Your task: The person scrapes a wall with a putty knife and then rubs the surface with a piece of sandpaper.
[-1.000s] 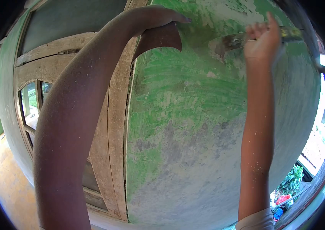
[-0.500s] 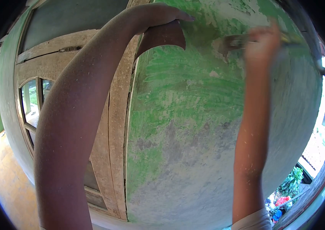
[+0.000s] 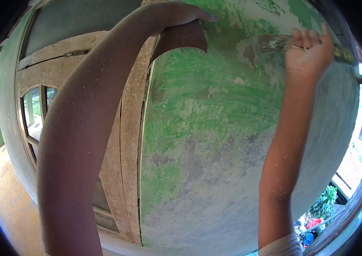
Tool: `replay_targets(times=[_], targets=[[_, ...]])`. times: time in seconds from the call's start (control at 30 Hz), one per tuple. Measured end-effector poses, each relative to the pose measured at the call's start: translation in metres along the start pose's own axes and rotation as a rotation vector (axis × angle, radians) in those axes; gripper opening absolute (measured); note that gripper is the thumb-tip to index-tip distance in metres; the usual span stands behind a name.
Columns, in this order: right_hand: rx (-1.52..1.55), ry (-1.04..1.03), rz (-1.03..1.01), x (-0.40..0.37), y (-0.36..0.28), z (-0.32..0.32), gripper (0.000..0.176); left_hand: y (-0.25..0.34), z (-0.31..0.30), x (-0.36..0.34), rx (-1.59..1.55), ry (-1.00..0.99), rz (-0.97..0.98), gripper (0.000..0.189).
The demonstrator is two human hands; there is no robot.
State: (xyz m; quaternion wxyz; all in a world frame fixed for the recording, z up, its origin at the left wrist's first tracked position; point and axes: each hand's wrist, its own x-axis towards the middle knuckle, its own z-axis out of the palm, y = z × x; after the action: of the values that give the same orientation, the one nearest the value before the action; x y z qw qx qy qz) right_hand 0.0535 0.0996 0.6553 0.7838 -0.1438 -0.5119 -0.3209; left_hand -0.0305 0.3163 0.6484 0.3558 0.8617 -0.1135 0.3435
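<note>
High on the wall, my right hand (image 3: 307,55) is wrapped around a scraper (image 3: 272,44). Its flat blade, speckled with pale flakes, points left over the peeling paint, and a blurred yellow-and-black handle sticks out to the right. My left hand (image 3: 189,15) is raised at the top, beside the door frame. Below its palm hangs a brown sheet (image 3: 185,37) with a curved lower edge, held close to the wall; most of the fingers are hidden. The wall (image 3: 215,106) carries worn green paint, with patches down to bare grey and white.
A weathered wooden door frame (image 3: 131,141) borders the wall on the left, with a small paned window (image 3: 35,106) beyond it. Orange-tan floor (image 3: 14,187) shows at lower left. Plants (image 3: 326,202) and colourful items stand outside at lower right.
My right hand and the scraper have moved right and slightly down along the wall. My left hand and the brown sheet have barely moved.
</note>
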Motion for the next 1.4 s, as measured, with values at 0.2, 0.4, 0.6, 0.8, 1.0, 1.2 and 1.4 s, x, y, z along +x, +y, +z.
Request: replay_targets(times=[0.2, 0.4, 0.6, 0.8, 1.0, 1.2, 1.4], targets=[[-0.039, -0.079, 0.030, -0.016, 0.015, 0.012, 0.028, -0.013, -0.001, 0.018, -0.081, -0.028, 0.080, 0.046], [0.078, -0.066, -0.075, -0.004, 0.006, 0.007, 0.029, -0.007, 0.000, 0.005, -0.059, -0.014, 0.065, 0.045], [0.107, -0.196, -0.015, -0.011, -0.003, 0.009, 0.030, -0.006, 0.001, 0.006, -0.030, 0.010, 0.011, 0.048], [-0.046, -0.047, 0.017, -0.036, 0.018, 0.020, 0.034, -0.011, 0.000, 0.015, -0.029, 0.022, 0.011, 0.048], [0.186, -0.158, -0.076, -0.007, -0.002, 0.001, 0.029, -0.010, -0.006, 0.003, -0.038, -0.066, 0.090, 0.049], [0.085, -0.161, 0.024, 0.011, 0.006, -0.011, 0.022, -0.010, 0.002, 0.015, 0.015, 0.051, 0.027, 0.048], [-0.103, 0.126, -0.051, -0.015, 0.021, 0.025, 0.020, -0.013, -0.005, -0.001, -0.088, -0.081, 0.175, 0.049]])
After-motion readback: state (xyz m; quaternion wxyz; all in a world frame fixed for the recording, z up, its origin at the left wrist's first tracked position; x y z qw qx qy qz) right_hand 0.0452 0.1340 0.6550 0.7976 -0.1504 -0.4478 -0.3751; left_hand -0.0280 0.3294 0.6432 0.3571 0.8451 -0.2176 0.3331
